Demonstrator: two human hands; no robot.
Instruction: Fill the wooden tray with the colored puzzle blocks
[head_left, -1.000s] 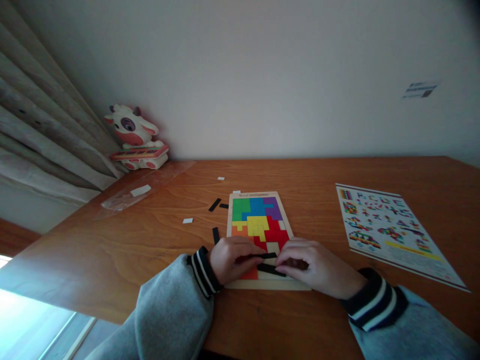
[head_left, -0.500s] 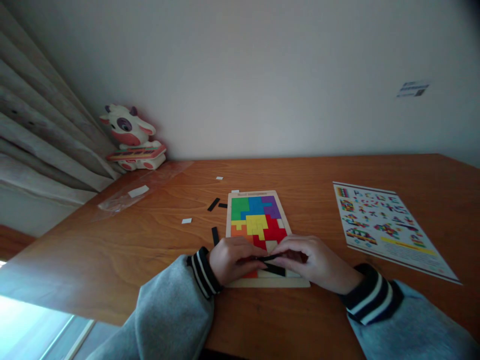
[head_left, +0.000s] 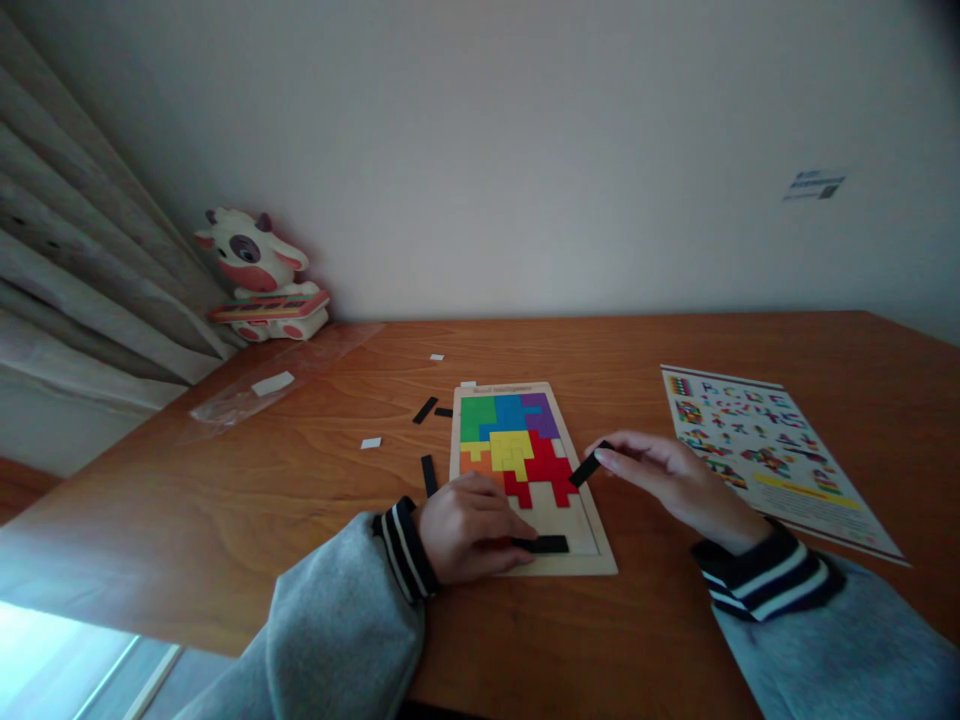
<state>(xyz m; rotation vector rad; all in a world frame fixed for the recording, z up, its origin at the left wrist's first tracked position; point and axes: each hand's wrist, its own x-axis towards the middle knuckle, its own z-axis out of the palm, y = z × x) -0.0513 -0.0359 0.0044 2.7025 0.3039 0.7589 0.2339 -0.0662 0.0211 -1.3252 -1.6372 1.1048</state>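
A wooden puzzle board lies on the table in front of me, its far half filled with green, blue, purple, yellow, orange and red pieces. My left hand rests curled on the board's near left part, fingertips touching a black bar piece that lies in the tray. My right hand is lifted to the right of the board and pinches another black bar piece over the board's right edge.
Three loose black pieces and small white pieces lie left of the board. A printed pattern sheet lies at right. A clear plastic bag and a cow toy are at the back left by the curtain.
My right hand has drawn away from the left hand, up and to the right, carrying one black bar. The other black bar stays in the tray under my left fingertips.
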